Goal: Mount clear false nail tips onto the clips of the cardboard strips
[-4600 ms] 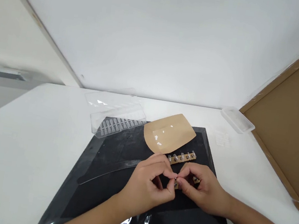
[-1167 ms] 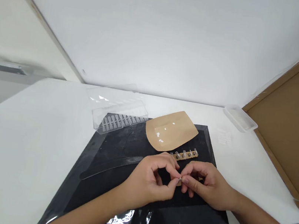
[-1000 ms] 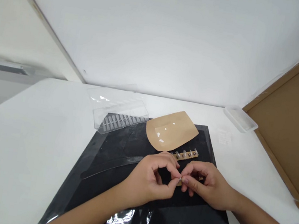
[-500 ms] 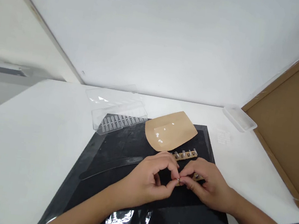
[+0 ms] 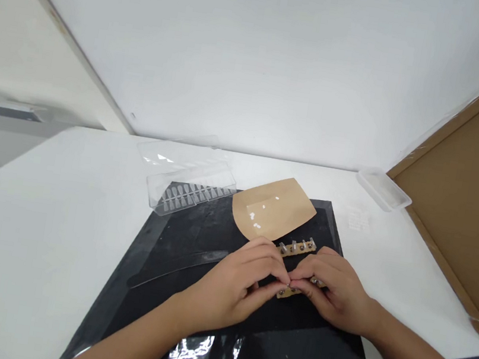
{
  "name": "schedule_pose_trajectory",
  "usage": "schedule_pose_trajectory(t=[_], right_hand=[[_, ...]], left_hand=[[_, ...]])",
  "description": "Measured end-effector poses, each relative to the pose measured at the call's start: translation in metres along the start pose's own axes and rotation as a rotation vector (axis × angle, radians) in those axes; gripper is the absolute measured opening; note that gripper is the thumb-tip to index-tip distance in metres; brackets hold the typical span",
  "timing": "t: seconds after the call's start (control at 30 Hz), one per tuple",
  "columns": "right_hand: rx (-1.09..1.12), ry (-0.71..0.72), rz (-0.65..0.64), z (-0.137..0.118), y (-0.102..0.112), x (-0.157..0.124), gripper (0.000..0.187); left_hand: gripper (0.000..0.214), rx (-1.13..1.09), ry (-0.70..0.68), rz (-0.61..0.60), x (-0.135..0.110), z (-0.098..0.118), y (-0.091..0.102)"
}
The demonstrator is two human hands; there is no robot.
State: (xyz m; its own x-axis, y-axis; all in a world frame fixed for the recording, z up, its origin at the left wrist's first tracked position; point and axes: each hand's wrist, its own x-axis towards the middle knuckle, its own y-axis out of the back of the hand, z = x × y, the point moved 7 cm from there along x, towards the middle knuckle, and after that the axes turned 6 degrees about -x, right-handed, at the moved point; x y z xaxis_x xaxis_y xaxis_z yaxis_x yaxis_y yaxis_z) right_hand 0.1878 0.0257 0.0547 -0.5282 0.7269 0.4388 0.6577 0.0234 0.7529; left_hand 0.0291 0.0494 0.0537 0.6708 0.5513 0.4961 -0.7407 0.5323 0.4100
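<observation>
My left hand (image 5: 235,287) and my right hand (image 5: 332,295) meet at their fingertips over a short tan strip (image 5: 288,293) on the black mat (image 5: 174,254). Both hands grip that strip, and their fingers hide its middle. Small metal beads show at its right end. Just beyond my fingers lies a second tan strip (image 5: 296,247), carrying a row of small translucent pieces and metal beads. A curved piece of kraft paper (image 5: 273,208) with white flecks lies beyond it, untouched.
A transparent box of nail tips (image 5: 190,189) and its lid (image 5: 180,153) stand at the mat's far left corner. A transparent curved strip (image 5: 176,269) lies on the mat. A white table (image 5: 57,224) carries a shallow plastic tray (image 5: 384,190); cardboard (image 5: 465,177) leans at right.
My fingertips have closed together over the lower strip, and both hands now lie flatter and closer. The strip has shifted slightly left beneath them.
</observation>
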Motion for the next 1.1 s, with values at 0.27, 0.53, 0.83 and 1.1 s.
schedule_pose_trajectory(t=[0.27,0.53,0.83,1.1], right_hand=[[0.063,-0.075,0.005,0.003,0.000,0.000,0.005],[0.011,-0.052,0.091,0.000,0.006,0.002,0.003],[-0.108,0.075,0.189,-0.010,0.011,0.001,0.009],[-0.001,0.010,0.177,-0.005,0.013,0.001,0.013]], left_hand=[[0.017,0.147,-0.092,0.029,-0.001,0.006,-0.001],[0.010,0.041,-0.038,0.240,-0.001,0.004,0.006],[0.013,-0.140,0.099,0.222,-0.003,-0.006,0.003],[0.013,-0.179,0.151,0.255,-0.006,-0.011,0.001]])
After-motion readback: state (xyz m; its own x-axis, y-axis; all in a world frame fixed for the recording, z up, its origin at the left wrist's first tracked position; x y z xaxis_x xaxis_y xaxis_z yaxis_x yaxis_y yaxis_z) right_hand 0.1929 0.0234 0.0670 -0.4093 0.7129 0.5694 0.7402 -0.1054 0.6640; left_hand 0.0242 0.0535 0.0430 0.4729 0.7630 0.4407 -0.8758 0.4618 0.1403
